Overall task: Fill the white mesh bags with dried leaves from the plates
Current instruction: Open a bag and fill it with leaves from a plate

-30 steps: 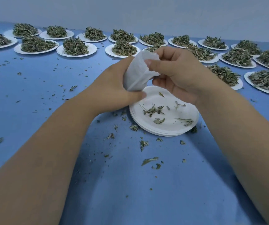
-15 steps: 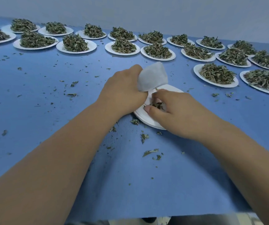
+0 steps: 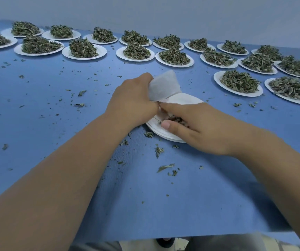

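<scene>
My left hand [image 3: 133, 103] grips a white mesh bag [image 3: 164, 86], which stands tilted over the far left rim of a stack of white paper plates [image 3: 163, 132] in the middle of the blue table. My right hand [image 3: 199, 126] lies palm down on that stack, fingers curled around a small clump of dried leaves [image 3: 177, 120] just below the bag's lower end. Most of the plate stack is hidden under my right hand. The bag's mouth is hidden between my two hands.
Many white plates heaped with dried leaves, such as one at the right [image 3: 238, 83] and one at the back [image 3: 84, 50], line the far and right sides of the table. Loose leaf bits [image 3: 165, 167] are scattered on the blue cloth. The table's near edge [image 3: 163, 236] is close to my body.
My right hand left the bag's top, dropped onto the plate stack and closed around the leftover leaves. My left hand lowered the bag toward the plates.
</scene>
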Demonstrator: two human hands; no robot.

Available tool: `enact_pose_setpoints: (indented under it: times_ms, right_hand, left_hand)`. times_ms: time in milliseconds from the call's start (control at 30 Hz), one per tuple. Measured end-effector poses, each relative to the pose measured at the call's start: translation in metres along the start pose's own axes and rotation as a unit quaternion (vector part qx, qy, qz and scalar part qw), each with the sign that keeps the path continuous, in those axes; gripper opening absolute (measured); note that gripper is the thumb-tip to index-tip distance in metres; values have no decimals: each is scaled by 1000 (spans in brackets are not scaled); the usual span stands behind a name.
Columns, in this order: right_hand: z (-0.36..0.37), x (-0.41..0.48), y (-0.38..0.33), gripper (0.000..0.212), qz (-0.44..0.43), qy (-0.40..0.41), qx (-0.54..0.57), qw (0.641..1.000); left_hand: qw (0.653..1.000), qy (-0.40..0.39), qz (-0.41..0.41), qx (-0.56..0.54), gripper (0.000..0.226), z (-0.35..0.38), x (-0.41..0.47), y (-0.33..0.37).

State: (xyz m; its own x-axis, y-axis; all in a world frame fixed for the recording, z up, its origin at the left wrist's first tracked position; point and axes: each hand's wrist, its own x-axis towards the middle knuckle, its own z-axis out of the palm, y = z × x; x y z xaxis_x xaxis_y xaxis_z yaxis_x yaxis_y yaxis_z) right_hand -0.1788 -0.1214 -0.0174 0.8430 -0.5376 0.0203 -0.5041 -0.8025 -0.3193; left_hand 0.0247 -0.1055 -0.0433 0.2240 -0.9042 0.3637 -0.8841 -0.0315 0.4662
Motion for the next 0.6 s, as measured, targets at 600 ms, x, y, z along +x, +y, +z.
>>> enact_pose_setpoints:
  times_ms: [600]
  right_hand:
    - [-9,-37,13,37,-14,33,85,996]
  left_hand:
    - [1000,13,-2,4,21,5,1,-3]
